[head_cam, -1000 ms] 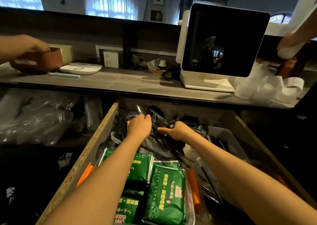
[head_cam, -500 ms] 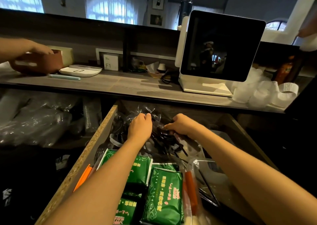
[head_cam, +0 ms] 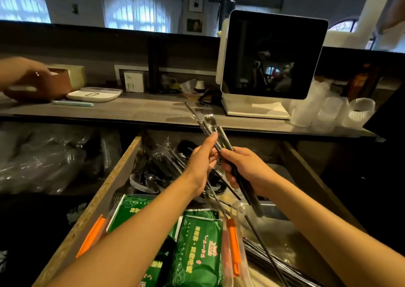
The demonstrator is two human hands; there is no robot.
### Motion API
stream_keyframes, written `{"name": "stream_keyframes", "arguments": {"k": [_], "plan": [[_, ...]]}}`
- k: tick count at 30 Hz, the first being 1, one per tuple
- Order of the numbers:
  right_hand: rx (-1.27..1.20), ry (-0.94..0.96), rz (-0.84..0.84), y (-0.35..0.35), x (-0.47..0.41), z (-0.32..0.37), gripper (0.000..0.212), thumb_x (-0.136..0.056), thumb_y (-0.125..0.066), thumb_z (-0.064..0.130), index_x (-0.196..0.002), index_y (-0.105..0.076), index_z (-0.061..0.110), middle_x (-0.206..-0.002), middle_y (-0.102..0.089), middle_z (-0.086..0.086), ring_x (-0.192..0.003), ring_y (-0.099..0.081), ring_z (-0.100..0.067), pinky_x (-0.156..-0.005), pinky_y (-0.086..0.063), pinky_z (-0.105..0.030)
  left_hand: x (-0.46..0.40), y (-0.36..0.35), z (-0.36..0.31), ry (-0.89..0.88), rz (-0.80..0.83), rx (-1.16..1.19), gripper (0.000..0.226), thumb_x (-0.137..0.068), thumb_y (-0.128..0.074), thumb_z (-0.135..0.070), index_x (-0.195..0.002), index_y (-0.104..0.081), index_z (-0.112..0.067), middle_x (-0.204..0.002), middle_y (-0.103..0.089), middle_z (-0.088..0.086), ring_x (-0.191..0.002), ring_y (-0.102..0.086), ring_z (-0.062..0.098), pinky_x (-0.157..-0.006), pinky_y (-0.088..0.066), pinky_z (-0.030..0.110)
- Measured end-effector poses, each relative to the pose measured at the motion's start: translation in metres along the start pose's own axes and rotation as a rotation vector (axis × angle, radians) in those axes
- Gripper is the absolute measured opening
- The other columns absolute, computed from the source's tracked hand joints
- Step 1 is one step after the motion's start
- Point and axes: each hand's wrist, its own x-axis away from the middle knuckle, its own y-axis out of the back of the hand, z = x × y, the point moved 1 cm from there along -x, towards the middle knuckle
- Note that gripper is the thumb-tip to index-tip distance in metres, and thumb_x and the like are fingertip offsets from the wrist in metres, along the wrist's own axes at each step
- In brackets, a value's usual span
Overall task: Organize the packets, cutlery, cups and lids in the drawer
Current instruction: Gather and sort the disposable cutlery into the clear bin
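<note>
Both my hands hold a bundle of wrapped black cutlery point(head_cam: 208, 124) raised above the open wooden drawer point(head_cam: 114, 177). My left hand point(head_cam: 202, 162) grips the bundle from the left and my right hand point(head_cam: 245, 168) clasps its lower part; its tips point up toward the counter. More black plastic cutlery point(head_cam: 157, 166) lies heaped at the drawer's back. Green packets point(head_cam: 197, 247) sit at the front, partly under my left forearm. Clear cups point(head_cam: 315, 113) stand on the counter at right.
A white screen terminal point(head_cam: 271, 61) stands on the grey counter point(head_cam: 131, 109). Another person's hand point(head_cam: 24, 74) rests on a brown box at far left, beside a white scale point(head_cam: 94, 94). Orange clips point(head_cam: 233, 247) and black straws point(head_cam: 263, 249) lie in the drawer.
My hands were down in the cutlery heap at the drawer's back; they have closed on a bundle and lifted it up above the drawer.
</note>
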Motion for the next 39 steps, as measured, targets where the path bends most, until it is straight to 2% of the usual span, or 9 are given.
{"name": "stream_keyframes", "arguments": {"k": [2, 5, 10, 14, 18, 24, 28, 33, 39], "plan": [[0.009, -0.005, 0.074, -0.006, 0.008, -0.001, 0.028, -0.105, -0.042, 0.027, -0.083, -0.049, 0.011, -0.059, -0.044, -0.001, -0.041, -0.038, -0.012, -0.036, -0.031, -0.022, 0.005, -0.007, 0.000, 0.023, 0.020, 0.065, 0.064, -0.079, -0.065, -0.056, -0.121, -0.066, -0.007, -0.119, -0.072, 0.007, -0.111, -0.067, 0.016, -0.095, -0.052, 0.034], [0.064, 0.025, 0.161, -0.008, 0.014, -0.001, 0.028, -0.105, -0.041, 0.030, -0.088, -0.049, 0.009, -0.061, -0.045, -0.004, -0.042, -0.036, -0.012, -0.036, -0.029, -0.022, 0.009, -0.011, -0.001, 0.031, 0.018, 0.042, 0.032, -0.095, -0.058, -0.042, -0.100, -0.076, -0.015, -0.117, -0.074, -0.001, -0.111, -0.067, 0.014, -0.094, -0.053, 0.038], [0.041, 0.028, 0.311, 0.002, 0.018, -0.002, 0.023, -0.101, -0.048, 0.028, -0.097, -0.056, 0.007, -0.073, -0.061, -0.009, -0.052, -0.051, -0.015, -0.041, -0.040, -0.019, 0.017, -0.014, -0.013, 0.001, 0.100, 0.064, 0.041, -0.105, -0.040, -0.043, -0.081, -0.057, -0.014, -0.119, -0.074, -0.005, -0.100, -0.072, 0.008, -0.080, -0.048, 0.039], [0.031, -0.055, 0.403, 0.019, 0.019, 0.001, 0.018, -0.095, -0.054, 0.026, -0.098, -0.064, 0.011, -0.085, -0.066, -0.013, -0.059, -0.061, -0.018, -0.048, -0.050, -0.022, 0.010, -0.004, -0.035, -0.057, -0.106, 0.488, 0.034, -0.105, -0.043, -0.037, -0.078, -0.049, -0.017, -0.082, -0.075, 0.006, -0.087, -0.075, 0.020, -0.091, -0.053, 0.037], [-0.229, -0.092, 0.152, 0.018, 0.012, -0.004, 0.032, -0.099, -0.047, 0.034, -0.104, -0.065, 0.008, -0.089, -0.066, -0.008, -0.074, -0.061, -0.017, -0.061, -0.054, -0.024, 0.006, 0.012, -0.044, -0.105, -0.258, 0.811, 0.035, -0.103, -0.051, -0.037, -0.077, -0.055, -0.013, -0.060, -0.050, -0.002, -0.050, -0.056, 0.012, -0.064, -0.060, 0.032], [-0.536, 0.028, -0.325, -0.019, 0.007, -0.023, 0.036, -0.103, -0.042, 0.032, -0.109, -0.067, 0.005, -0.105, -0.071, -0.015, -0.098, -0.068, -0.023, -0.082, -0.057, -0.035, 0.015, -0.015, -0.018, -0.009, -0.214, 0.657, 0.026, -0.101, -0.055, -0.032, -0.088, -0.066, -0.013, -0.066, -0.058, -0.001, -0.058, -0.061, 0.013, -0.070, -0.058, 0.033], [-0.565, -0.004, -0.359, -0.021, 0.010, -0.026, 0.038, -0.104, -0.038, 0.034, -0.114, -0.065, 0.008, -0.109, -0.071, -0.015, -0.094, -0.069, -0.021, -0.073, -0.057, -0.031, 0.020, -0.021, -0.016, -0.013, -0.149, 0.564, 0.026, -0.104, -0.050, -0.031, -0.095, -0.066, -0.013, -0.065, -0.052, -0.003, -0.053, -0.052, 0.010, -0.061, -0.054, 0.028], [-0.400, -0.003, -0.327, -0.004, 0.004, -0.019, 0.048, -0.103, -0.033, 0.049, -0.111, -0.066, 0.015, -0.107, -0.070, -0.010, -0.099, -0.063, -0.023, -0.083, -0.049, -0.036, 0.019, -0.016, -0.021, 0.015, -0.107, 0.554, 0.030, -0.103, -0.048, -0.039, -0.094, -0.059, -0.013, -0.053, -0.031, -0.007, -0.039, -0.028, 0.003, -0.036, -0.030, 0.016], [-0.171, 0.162, -0.229, 0.023, 0.004, -0.005, 0.037, -0.101, -0.042, 0.038, -0.100, -0.069, 0.012, -0.093, -0.070, -0.006, -0.095, -0.064, -0.025, -0.089, -0.050, -0.036, 0.033, -0.027, -0.014, 0.204, 0.228, 0.376, 0.035, -0.102, -0.043, -0.045, -0.094, -0.055, -0.013, -0.051, -0.036, -0.005, -0.033, -0.028, 0.001, -0.030, -0.022, 0.014]]}}
